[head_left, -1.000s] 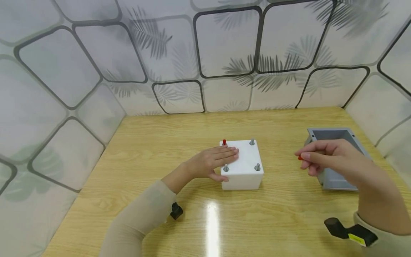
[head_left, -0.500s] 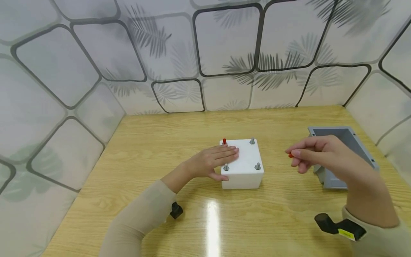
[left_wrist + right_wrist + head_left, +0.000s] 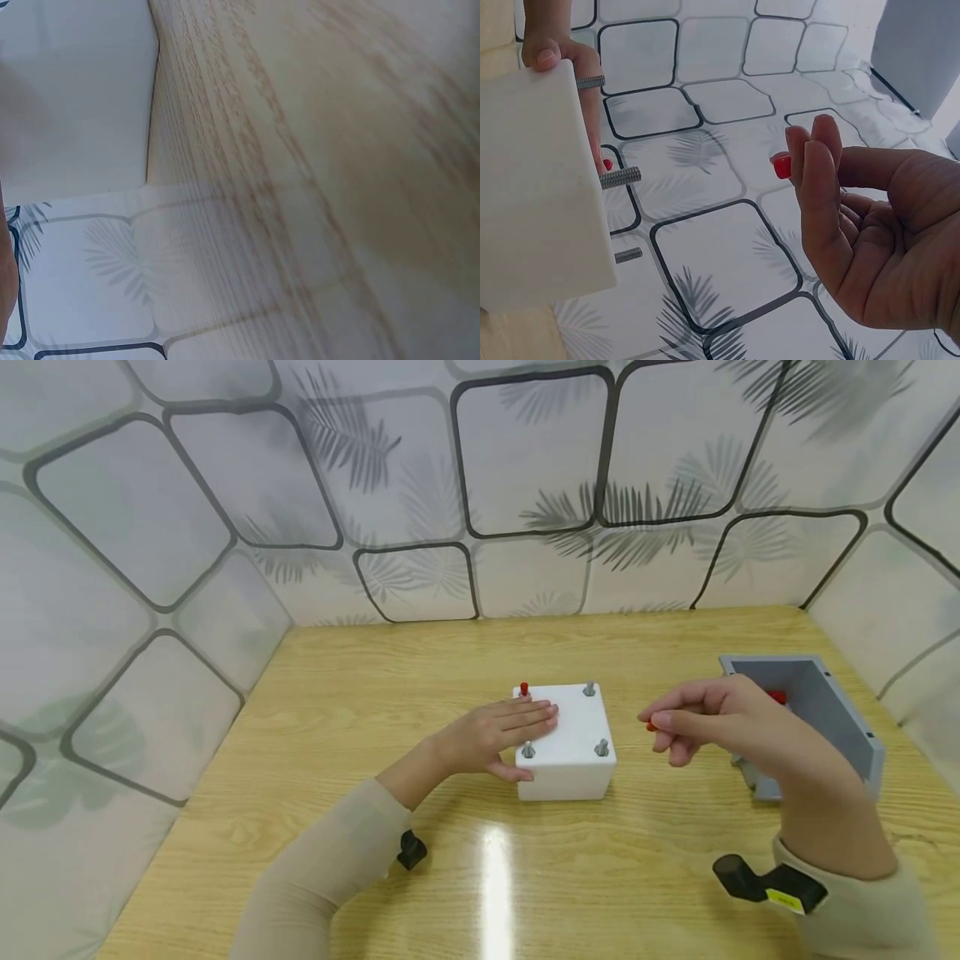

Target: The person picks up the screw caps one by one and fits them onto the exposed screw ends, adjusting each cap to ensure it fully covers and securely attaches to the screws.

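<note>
A white block (image 3: 573, 720) sits mid-table with threaded bolts standing up near its top corners, such as the near-right bolt (image 3: 602, 748). On the far-left bolt is a small red cap (image 3: 524, 689). My left hand (image 3: 491, 737) rests on the block's top with straight fingers, its thumb against the front face. Right of the block, my right hand (image 3: 708, 720) pinches another small red cap (image 3: 782, 166) between thumb and fingertips, apart from the block. The left wrist view catches mostly the block's side (image 3: 75, 120) and table.
A grey bin (image 3: 840, 710) stands on the right of the wooden table (image 3: 360, 677), partly hidden behind my right forearm. Red pieces (image 3: 777, 697) show inside it. Patterned cloth walls (image 3: 536, 460) enclose the back and sides.
My right hand has moved left from the bin toward the block, carrying the red cap. Red pieces in the bin have come into view. The left hand stays still on the block.
</note>
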Demonstrator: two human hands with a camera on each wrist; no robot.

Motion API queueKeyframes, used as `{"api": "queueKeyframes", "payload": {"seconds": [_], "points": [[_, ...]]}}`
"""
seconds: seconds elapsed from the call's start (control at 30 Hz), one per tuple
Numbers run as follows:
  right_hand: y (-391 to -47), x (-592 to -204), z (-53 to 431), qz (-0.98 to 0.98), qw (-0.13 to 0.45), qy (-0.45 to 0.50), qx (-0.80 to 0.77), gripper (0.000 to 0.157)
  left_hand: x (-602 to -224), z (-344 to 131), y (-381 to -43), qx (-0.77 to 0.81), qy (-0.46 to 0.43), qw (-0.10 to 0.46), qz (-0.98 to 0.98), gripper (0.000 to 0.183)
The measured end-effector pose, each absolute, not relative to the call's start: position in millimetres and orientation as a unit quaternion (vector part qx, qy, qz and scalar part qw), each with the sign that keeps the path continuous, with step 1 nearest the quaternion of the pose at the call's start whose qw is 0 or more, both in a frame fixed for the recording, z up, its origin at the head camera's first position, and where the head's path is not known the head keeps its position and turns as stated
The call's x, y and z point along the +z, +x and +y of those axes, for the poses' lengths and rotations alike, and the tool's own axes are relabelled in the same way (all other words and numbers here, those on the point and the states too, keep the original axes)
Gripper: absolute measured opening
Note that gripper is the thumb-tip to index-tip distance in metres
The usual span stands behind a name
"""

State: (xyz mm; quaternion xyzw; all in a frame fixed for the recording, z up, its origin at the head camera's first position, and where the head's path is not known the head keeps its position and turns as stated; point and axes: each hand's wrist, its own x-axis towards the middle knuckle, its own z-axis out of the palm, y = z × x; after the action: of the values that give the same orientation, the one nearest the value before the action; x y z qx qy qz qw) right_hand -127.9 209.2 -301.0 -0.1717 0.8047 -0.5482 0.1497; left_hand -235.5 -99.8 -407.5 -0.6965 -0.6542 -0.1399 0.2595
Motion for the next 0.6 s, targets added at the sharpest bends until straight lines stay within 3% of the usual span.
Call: {"api": "queueKeyframes", "payload": {"seconds": [0.6], "points": [[-135,-302,178,0.783,0.174,-0.191,-0.565,0.031,-409,-101,-236,-0.133,-0.694,0.263,-0.657,0.069]]}}
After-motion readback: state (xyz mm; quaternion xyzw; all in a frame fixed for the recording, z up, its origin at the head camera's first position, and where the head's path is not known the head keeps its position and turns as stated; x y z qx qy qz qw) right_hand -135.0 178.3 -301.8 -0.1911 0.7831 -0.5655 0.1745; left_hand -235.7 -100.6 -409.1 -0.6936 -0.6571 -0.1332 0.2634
